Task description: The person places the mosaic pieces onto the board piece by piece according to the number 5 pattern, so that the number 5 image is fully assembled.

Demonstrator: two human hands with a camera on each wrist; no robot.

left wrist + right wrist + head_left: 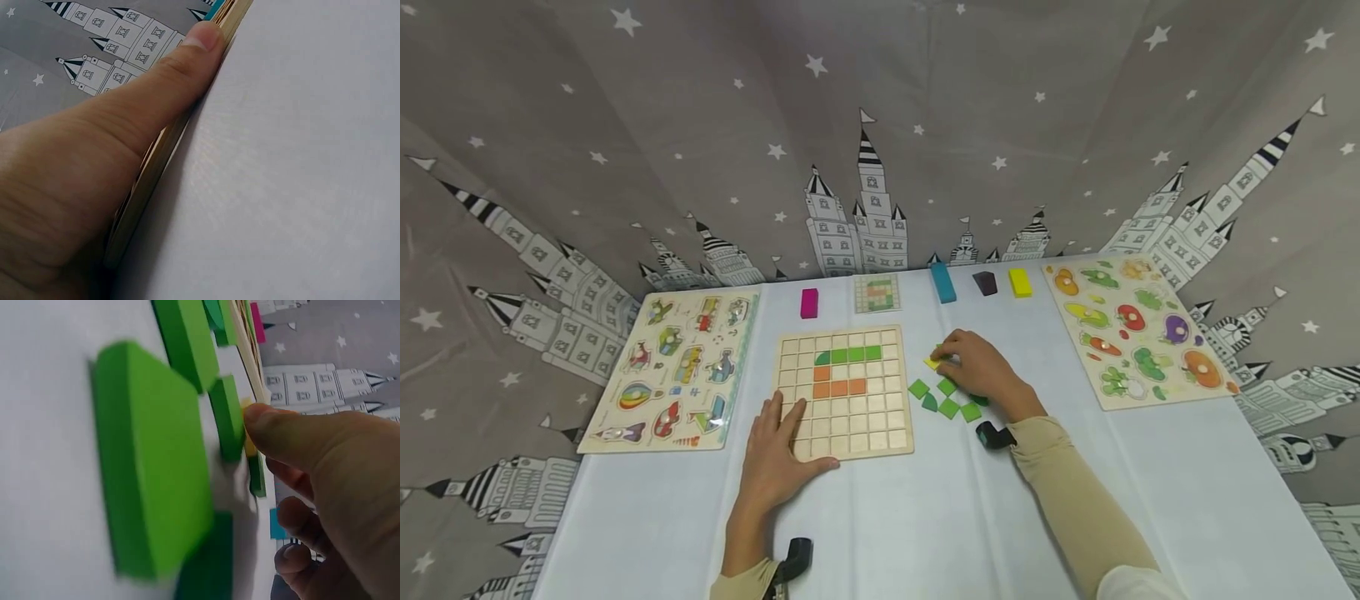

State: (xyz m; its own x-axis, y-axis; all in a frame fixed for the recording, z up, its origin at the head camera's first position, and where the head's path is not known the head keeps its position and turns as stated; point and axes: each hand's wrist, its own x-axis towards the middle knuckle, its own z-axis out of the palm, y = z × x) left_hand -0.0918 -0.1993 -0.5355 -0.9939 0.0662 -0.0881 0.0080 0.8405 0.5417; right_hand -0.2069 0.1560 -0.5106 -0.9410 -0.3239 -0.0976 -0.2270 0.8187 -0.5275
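My right hand (pixel 979 367) pinches a small, flat yellow piece (pixel 932 363) between thumb and fingers, among the loose green pieces (pixel 949 408) just right of the board (pixel 850 425). My left hand (pixel 775 458) rests on the board's left side and near edge, its fingers apart. The board is pale wood, divided into square compartments; in it lie three bright green squares in a row, a darker green piece with a rounded corner, and orange pieces (pixel 839 388) below them.
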